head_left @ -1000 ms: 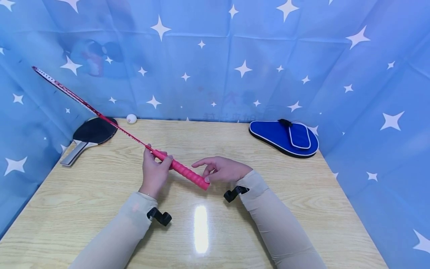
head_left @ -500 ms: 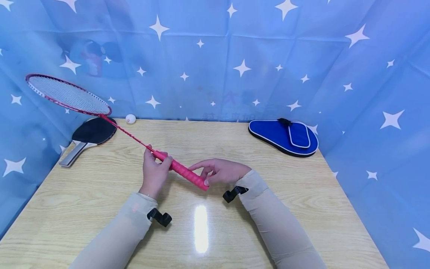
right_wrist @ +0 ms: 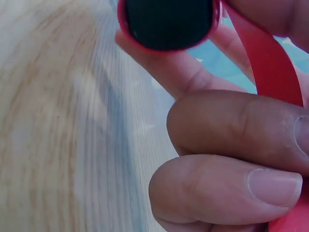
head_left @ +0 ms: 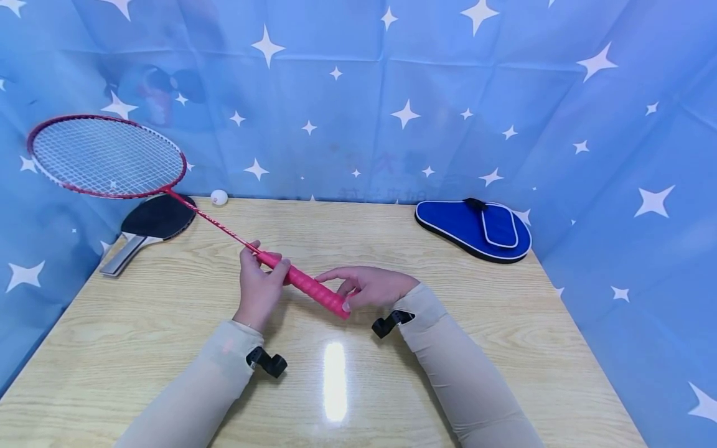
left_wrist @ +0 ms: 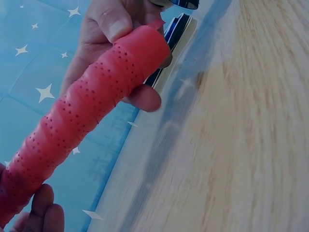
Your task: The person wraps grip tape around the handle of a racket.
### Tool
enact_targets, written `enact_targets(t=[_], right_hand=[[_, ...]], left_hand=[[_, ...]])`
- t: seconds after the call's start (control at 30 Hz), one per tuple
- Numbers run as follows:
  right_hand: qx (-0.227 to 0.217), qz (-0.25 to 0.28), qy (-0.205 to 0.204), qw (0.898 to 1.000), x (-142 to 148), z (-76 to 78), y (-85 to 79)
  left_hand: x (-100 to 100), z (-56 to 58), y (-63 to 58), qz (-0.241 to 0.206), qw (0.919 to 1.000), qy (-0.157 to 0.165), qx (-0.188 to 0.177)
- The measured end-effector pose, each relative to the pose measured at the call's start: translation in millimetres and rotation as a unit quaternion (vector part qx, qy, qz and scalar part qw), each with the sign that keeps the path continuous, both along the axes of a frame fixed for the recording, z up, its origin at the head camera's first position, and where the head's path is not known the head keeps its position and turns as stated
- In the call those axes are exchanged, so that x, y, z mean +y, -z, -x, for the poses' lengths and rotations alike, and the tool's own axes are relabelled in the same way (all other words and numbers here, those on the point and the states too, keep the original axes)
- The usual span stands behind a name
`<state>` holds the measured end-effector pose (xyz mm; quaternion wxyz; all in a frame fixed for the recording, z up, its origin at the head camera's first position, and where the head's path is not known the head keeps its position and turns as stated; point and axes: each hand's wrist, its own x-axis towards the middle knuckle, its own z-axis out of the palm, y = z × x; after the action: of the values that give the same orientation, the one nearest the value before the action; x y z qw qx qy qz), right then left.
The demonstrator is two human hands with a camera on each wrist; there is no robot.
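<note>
A badminton racket (head_left: pixel 313 287) with a red frame and pink-red wrapped handle is held aslant above the table, head to the upper left. My left hand (head_left: pixel 259 295) grips the handle's upper end, next to the shaft. At the butt, my right hand (head_left: pixel 383 286) has its thumb on the handle's end. The right wrist view shows the black butt end (right_wrist: pixel 166 21) and a loose red strip of grip tape (right_wrist: pixel 275 67) running down into that hand's curled fingers (right_wrist: pixel 217 186). Perforated tape turns (left_wrist: pixel 91 92) spiral along the handle in the left wrist view.
A table tennis bat (head_left: pixel 159 218) lies at the table's back left, partly below the racket head, with a white ball (head_left: pixel 219 197) beside it. The blue bat case (head_left: pixel 465 227) lies at the back right. A starry blue curtain (head_left: pixel 336 124) hangs behind the wooden table (head_left: pixel 476 386).
The racket has rolled about its length: its head was edge-on and now shows its strings broadly. My right index finger has come in against the handle; the left hand stays in place.
</note>
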<state>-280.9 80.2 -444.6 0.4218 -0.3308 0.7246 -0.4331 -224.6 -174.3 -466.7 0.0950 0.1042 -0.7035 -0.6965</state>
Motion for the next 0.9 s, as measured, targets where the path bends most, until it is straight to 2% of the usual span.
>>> enact_targets(t=[0.33, 0.63, 0.9], right_hand=[[0.013, -0.018, 0.005, 1.000, -1.6, -1.5, -1.2], [0.001, -0.017, 0.002, 1.000, 3.9, 1.9, -2.9], [-0.021, -0.016, 0.007, 1.000, 6.1, 4.2, -3.9]], left_hand=[[-2.9, -0.1, 0.0, 0.005, 0.9993, 0.038, -0.008], [-2.2, 1.8, 1.0, -0.021, 0.9990, 0.037, -0.015], [-1.8, 1.4, 1.6, -0.024, 0.9990, 0.037, -0.011]])
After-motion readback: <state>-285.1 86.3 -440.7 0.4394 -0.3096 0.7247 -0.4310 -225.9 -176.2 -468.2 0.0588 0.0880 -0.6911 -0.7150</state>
